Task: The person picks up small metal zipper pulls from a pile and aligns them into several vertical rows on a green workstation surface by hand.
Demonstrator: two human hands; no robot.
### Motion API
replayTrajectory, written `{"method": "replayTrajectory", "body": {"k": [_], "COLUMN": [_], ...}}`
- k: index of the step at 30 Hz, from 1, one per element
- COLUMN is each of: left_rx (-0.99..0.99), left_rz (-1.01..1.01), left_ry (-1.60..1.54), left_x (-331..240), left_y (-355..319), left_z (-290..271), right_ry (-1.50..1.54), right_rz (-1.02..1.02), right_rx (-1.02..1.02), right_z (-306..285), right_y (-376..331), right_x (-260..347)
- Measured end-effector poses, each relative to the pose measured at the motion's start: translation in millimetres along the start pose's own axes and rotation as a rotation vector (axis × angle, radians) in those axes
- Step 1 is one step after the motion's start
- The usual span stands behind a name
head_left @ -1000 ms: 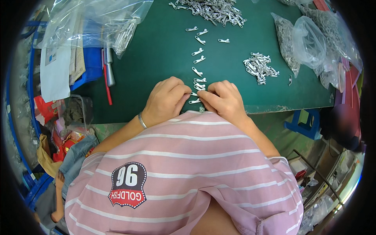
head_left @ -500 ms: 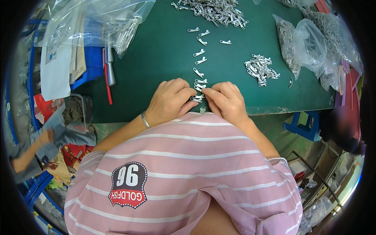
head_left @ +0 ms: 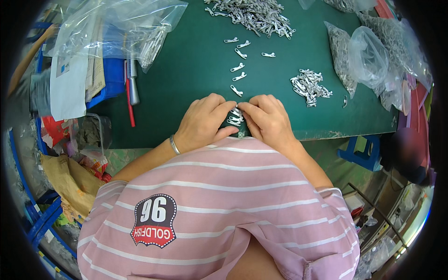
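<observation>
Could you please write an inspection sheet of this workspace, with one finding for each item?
Surface: green table mat, mostly bare in the middle.
Job's things: small metal clips bunched between both hands; loose ones in a line beyond.
Clutter: clip heap at the far edge, smaller pile at right, plastic bags, red pen.
Grippers: left hand and right hand pinch the clips.
Cables: nothing seen.
Surroundings: blue stool, sacks on the floor.
</observation>
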State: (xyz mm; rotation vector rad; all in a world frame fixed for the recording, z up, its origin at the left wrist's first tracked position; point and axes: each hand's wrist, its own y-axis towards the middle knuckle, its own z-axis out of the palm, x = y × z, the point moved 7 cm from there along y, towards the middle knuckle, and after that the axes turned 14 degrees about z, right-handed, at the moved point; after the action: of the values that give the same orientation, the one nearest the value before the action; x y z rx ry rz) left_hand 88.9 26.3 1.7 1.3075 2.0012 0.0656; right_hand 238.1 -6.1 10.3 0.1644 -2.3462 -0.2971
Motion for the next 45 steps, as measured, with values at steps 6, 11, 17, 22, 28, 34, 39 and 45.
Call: {"method": "replayTrajectory", "body": {"k": [6,11,17,22,28,34,39,45], "left_rx": [0.003,0.017,-0.053,-0.101,-0.081,-0.082,-0.066,-0.144], "left_rz": [0.029,-0.022,-0.056,-0.119,-0.142,-0.159,-0.172,-0.178], "left_ry": [0.024,-0.022,-0.09,-0.132,-0.116,-0.127,-0.126,-0.17], "left_x": [1.0,2.7,5.4,11.5,13.0,13.4,15.8,24.6], "left_y": [-2.2,-3.9,-1.1,3.4,1.2,3.7,1.1,19.2], "left_z": [1.5,-1.0,-7.9,-13.4,-14.0,-12.7,-11.5,-22.3], "right_ry": [0.011,-0.078,-0.043,-0.098,-0.057,-0.132,-0.08,-0.215], "right_rz": [0.039,0.021,0.007,-0.02,-0.014,-0.088,-0.018,-0.023], "right_rx": [-0.054,0.016,0.087,-0.019,0.176,0.039,0.207,-0.063], "right_z": [0.6,6.6,-1.9,1.8,-0.2,3.7,1.1,-3.1], "right_y": [17.1,26.6,36.1,52.9,56.9,67.5,62.2,87.4], "right_x": [0.1,-0.8,-7.0,-10.5,-9.8,-12.8,-12.8,-21.0]}}
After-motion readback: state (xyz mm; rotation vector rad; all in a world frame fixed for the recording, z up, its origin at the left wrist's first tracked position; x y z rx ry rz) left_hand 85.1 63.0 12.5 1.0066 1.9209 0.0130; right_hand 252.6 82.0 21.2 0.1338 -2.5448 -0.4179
